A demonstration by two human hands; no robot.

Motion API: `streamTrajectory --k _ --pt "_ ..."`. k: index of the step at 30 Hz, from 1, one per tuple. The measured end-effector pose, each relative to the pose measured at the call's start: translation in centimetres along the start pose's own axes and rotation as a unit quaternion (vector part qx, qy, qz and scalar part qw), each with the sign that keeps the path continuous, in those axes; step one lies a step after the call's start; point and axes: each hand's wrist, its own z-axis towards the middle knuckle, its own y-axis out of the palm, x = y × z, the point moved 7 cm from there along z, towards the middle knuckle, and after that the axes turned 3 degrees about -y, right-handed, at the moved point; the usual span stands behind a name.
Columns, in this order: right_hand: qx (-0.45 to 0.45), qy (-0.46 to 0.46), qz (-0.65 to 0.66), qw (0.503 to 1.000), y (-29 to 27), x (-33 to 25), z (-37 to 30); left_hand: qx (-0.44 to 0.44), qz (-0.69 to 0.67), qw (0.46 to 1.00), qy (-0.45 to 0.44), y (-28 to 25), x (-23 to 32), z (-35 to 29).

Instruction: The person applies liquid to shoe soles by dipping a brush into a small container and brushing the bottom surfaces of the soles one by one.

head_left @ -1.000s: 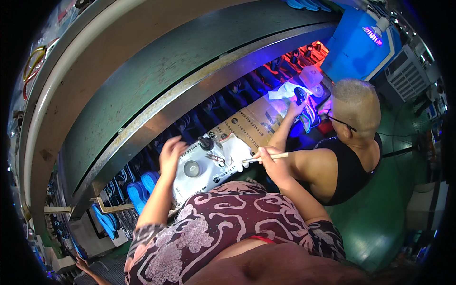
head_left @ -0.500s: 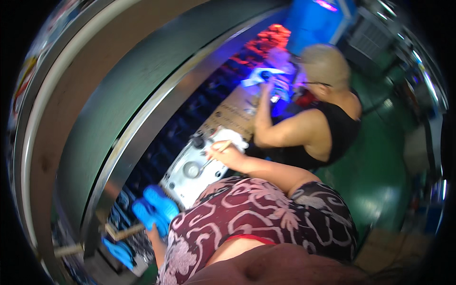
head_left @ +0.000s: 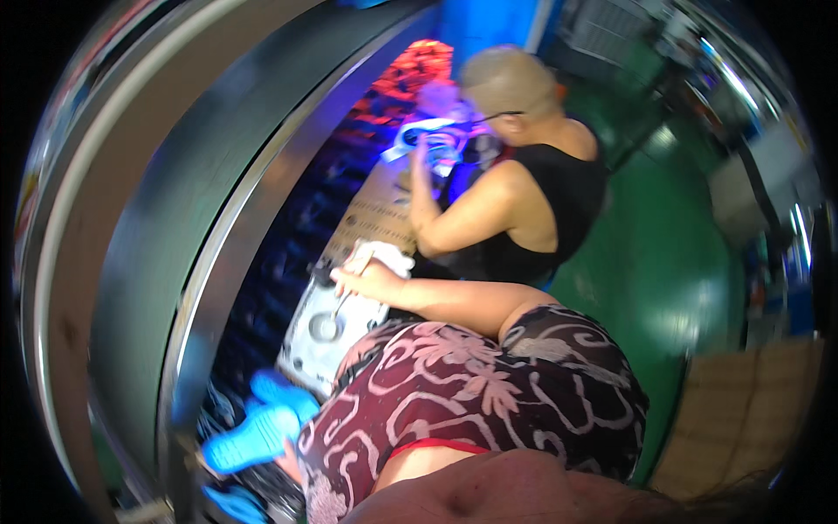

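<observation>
My left hand point(head_left: 289, 461), at the lower left, is closed on a light blue foam shoe point(head_left: 253, 437), which lies tilted with its patterned sole showing. Part of that hand is hidden by the shoe and my clothing. Behind it is a second blue shoe point(head_left: 278, 384). My right hand point(head_left: 374, 281) pinches a thin stick with a pale handle over a white board point(head_left: 301, 349); its lower end points towards a small round dish point(head_left: 326, 328). What the stick ends in is too blurred to tell. A small dark container point(head_left: 324, 272) stands beside my fingers.
A co-worker point(head_left: 532, 183) in a black top sits just beyond my right arm, handling something under violet light. Brown cardboard point(head_left: 375, 210) lies between us. A long metal machine housing point(head_left: 236, 218) runs along the left over a dark conveyor. Another blue shoe point(head_left: 236, 505) lies low at the left.
The blue shoe in my left hand has swung left and turned, so its sole now shows. My right hand stays above the board with the stick. The whole view has shifted.
</observation>
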Motion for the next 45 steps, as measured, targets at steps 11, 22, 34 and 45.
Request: streamTrajectory --k 11,22,34,45 --pt "-0.086 -0.14 0.014 0.986 -3.2 -5.6 3.8 -0.091 -0.019 0.974 0.209 17.0 9.2 -6.9" --pt "-0.227 -0.286 -0.162 0.917 1.9 -7.9 2.9 -0.105 0.018 0.955 0.276 19.2 10.6 -7.9" --pt "-0.241 -0.326 -0.214 0.889 2.2 -7.9 2.7 -0.092 0.051 0.953 0.286 19.2 10.0 -7.4" --pt "-0.265 -0.334 -0.233 0.874 3.1 -7.4 1.9 -0.097 0.058 0.945 0.306 18.7 9.7 -7.0"
